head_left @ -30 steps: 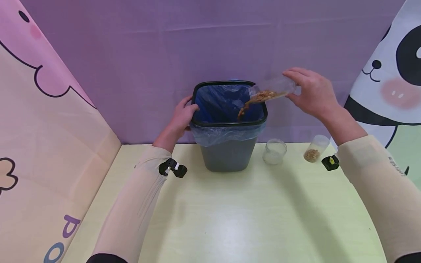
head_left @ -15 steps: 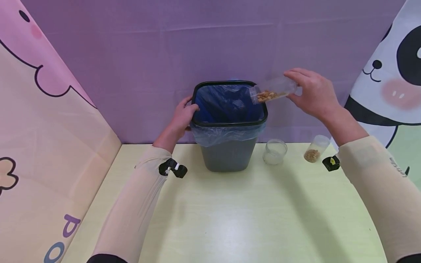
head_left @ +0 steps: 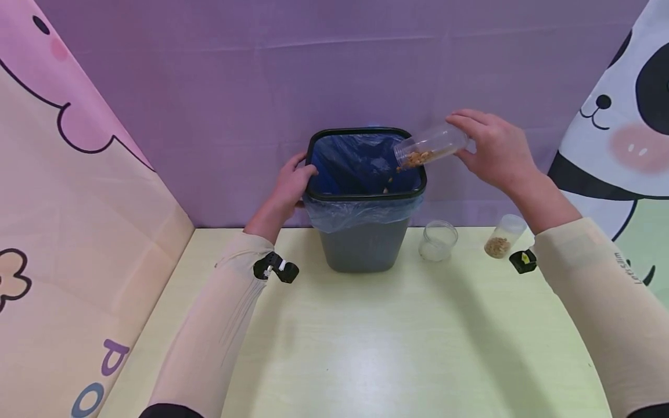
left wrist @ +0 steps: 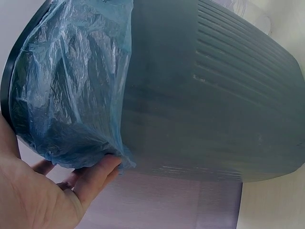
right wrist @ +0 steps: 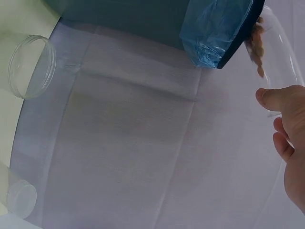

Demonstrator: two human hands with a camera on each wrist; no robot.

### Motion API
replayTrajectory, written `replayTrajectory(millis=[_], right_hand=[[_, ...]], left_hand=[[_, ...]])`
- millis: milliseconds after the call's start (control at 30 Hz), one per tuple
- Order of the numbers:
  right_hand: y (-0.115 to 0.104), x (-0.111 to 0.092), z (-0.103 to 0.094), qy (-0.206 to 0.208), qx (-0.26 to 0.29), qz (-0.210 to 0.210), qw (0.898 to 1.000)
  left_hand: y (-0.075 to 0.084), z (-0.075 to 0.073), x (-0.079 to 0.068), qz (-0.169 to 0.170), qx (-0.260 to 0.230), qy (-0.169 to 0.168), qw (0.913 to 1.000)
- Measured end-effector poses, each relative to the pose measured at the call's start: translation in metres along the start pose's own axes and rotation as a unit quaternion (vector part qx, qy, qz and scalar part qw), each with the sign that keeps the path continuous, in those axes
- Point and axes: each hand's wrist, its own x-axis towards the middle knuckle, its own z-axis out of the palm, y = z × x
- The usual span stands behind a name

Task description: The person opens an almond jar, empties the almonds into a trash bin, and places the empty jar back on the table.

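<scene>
A grey trash bin point(head_left: 360, 247) with a black rim stands at the table's back edge, lined with a blue plastic bag point(head_left: 342, 168). At its left side my left hand point(head_left: 289, 184) grips the rim; the left wrist view shows the fingers against the bag's folded-over edge point(left wrist: 107, 95). Above the bin's right rim, my right hand point(head_left: 496, 148) holds a clear jar point(head_left: 444, 138) by its base end. The jar is tilted, mouth toward the bin. Brown nut-like pieces point(head_left: 418, 158) lie along its lower side, and a few are falling into the bin.
Right of the bin, an open clear jar point(head_left: 438, 241) stands on the pale table point(head_left: 355, 337). Farther right is a clear container point(head_left: 504, 235) with light-brown bits at its bottom, its pale lid on. A purple cloth point(head_left: 219, 116) hangs close behind the bin.
The jar has tipped down a little at its mouth since half a second ago. Pieces fall again after a pause, and fewer are in the jar than a second ago. The left hand stays put.
</scene>
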Motion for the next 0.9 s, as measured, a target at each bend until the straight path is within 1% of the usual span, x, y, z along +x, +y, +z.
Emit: replayTrajectory(millis=[333, 500, 667, 900], right_hand=[[0.003, 0.0, 0.0, 0.016, 0.013, 0.004, 1.0], [0.001, 0.005, -0.002, 0.017, 0.01, -0.012, 1.0], [-0.006, 0.014, -0.007, 0.001, -0.012, -0.036, 0.999], [-0.011, 0.021, -0.011, -0.005, -0.038, -0.065, 0.997]], left_hand=[[0.0, 0.001, 0.0, 0.001, 0.006, -0.001, 1.0], [0.0, 0.001, 0.001, -0.001, 0.005, 0.0, 1.0], [0.0, 0.001, 0.001, -0.006, 0.007, 0.0, 1.0], [-0.001, 0.002, 0.002, -0.007, 0.004, 0.002, 1.0]])
